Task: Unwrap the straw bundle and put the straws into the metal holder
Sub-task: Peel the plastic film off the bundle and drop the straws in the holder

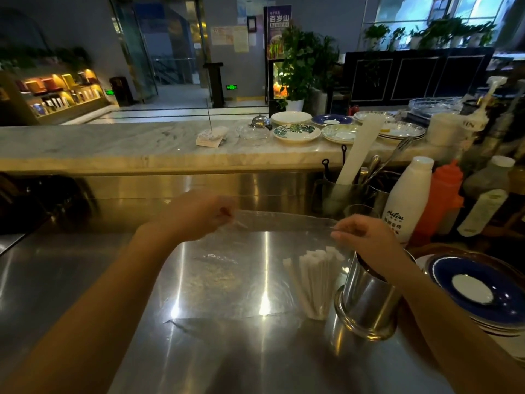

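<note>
Clear wrapper (255,251) stretched between pinching left hand (199,214) and right hand (360,231); white straws (312,282) inside.

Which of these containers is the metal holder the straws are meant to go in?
Start at the steel counter nearest the camera and look right, just below the right hand. The metal holder is a shiny cylinder on a wider ringed base, between the white straws and the blue plates. Unlike the far utensil pot, it looks empty.
</note>
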